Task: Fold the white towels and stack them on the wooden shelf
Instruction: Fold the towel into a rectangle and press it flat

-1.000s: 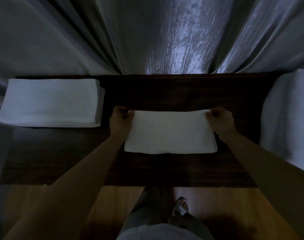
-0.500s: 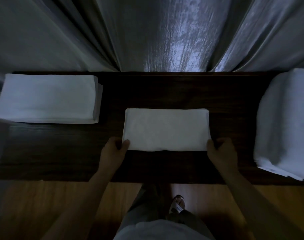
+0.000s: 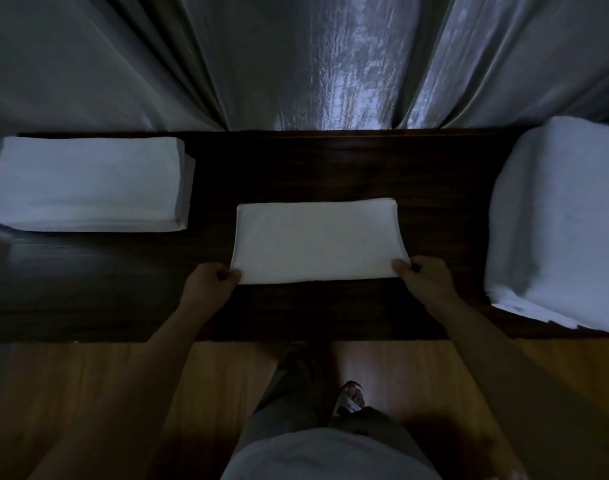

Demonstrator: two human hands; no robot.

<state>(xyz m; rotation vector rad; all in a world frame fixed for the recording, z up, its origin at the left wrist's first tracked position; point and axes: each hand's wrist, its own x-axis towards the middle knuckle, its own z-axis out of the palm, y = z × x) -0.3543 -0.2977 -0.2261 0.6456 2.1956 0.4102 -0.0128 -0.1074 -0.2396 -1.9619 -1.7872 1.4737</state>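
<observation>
A folded white towel lies in the middle of the dark wooden shelf. My left hand pinches its near left corner, and my right hand pinches its near right corner. The near edge looks slightly lifted off the wood. A stack of folded white towels sits at the left end of the shelf. A pile of white towels lies at the right end and hangs over the front edge.
Grey curtains hang right behind the shelf. Below the shelf's front edge is a light wooden floor, where my legs and a sandalled foot stand.
Both hands moved from the towel's far corners to its near corners and now grip them. The towel's near edge has spread a little wider.
</observation>
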